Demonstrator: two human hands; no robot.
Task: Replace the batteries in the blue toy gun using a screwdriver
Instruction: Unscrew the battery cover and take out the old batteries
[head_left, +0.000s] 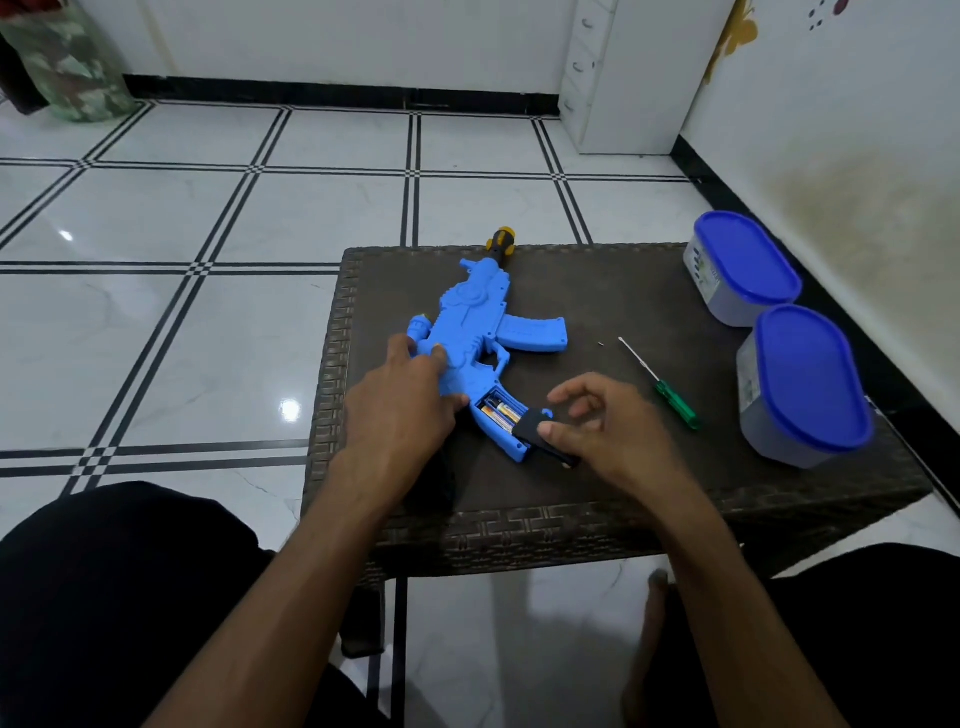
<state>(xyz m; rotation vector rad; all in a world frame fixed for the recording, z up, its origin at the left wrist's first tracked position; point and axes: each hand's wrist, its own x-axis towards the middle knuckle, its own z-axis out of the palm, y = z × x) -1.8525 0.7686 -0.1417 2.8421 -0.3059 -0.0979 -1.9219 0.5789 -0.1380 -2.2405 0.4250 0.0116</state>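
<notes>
The blue toy gun (483, 322) lies flat on the dark woven table (597, 312), its yellow-and-black muzzle pointing away from me. The grip's battery compartment is uncovered and shows batteries (500, 411) inside. My left hand (410, 400) presses down on the gun's body with straight fingers. My right hand (602, 426) pinches the black battery cover (540, 434) at the grip's lower end, thumb on top. A green-handled screwdriver (660, 384) lies on the table to the right of that hand. A tiny screw (601, 344) rests near the screwdriver's tip.
Two grey containers with blue lids (743, 265) (805, 384) stand along the table's right edge. The table sits on a white tiled floor (208, 234), close to a wall on the right. My knees are below the table's near edge.
</notes>
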